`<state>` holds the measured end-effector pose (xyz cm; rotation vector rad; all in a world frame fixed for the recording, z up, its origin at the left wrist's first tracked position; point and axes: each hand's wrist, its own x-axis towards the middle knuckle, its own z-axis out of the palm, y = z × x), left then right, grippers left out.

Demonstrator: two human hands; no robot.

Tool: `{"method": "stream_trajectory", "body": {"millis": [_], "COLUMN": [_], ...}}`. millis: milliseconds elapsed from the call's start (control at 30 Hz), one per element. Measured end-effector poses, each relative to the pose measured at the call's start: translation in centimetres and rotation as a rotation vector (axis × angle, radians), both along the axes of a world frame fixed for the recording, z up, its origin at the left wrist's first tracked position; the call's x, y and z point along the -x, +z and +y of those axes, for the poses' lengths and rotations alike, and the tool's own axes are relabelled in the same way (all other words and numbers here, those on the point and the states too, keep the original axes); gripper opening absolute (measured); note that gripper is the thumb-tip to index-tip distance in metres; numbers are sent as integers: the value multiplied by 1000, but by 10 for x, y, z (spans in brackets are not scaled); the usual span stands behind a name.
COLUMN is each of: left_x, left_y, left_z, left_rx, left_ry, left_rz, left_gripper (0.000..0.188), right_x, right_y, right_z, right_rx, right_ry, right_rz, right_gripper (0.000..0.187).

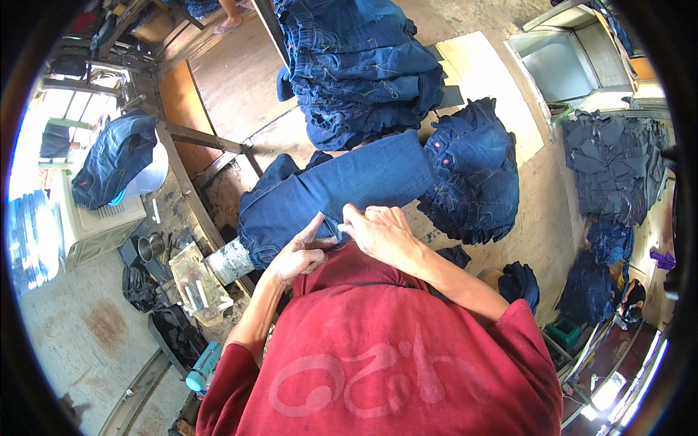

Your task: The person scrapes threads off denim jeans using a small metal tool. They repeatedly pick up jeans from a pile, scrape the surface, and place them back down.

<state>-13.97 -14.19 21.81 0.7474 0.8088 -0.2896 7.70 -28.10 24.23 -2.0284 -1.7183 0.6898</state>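
I watched both hands meet at the near hem of a dark blue denim trouser leg (342,185), its long axis running left to right straight ahead of the red-shirted chest. The left hand (302,251) pinched the coarse, stitched edge; the right hand (378,232) pressed fingers closed on it, slightly nearer the tall stack of folded blue jeans (360,65) beyond.

Fingertips of the left hand (299,254) and right hand (378,232) are tucked into the fold of the blue jeans (342,185), hiding the grip. The red shirt (385,356) covers the near bench edge. The stack of jeans (360,62) is cut off at the top rim.
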Motion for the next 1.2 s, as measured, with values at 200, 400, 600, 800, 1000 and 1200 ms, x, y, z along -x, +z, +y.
{"method": "stream_trajectory", "body": {"millis": [200, 400, 600, 800, 1000, 1200], "left_x": [-4, 0, -5, 30, 65, -26], "left_y": [3, -4, 4, -14, -87, -58], "left_z": [-2, -5, -4, 94, 133, 47], "left_rx": [48, 87, 117, -1408, -869, -1243], "left_ry": [48, 91, 162, -344, 152, 496], "left_rz": [33, 50, 40, 842, 581, 494], "left_gripper": [118, 112, 100, 65, 74, 56], "right_x": [-7, -14, -57, -154, -175, -259], "right_y": [1, -5, -32, -119, -195, -240], "right_z": [4, 12, 5, -66, -83, -82], "right_rx": [13, 19, 45, 98, 280, -526], "right_ry": [-11, 33, -313, -971, -1451, -1832], "right_rz": [104, 131, 63, 231, 1566, 723], "right_gripper": [25, 23, 29, 66, 64, 40]}}
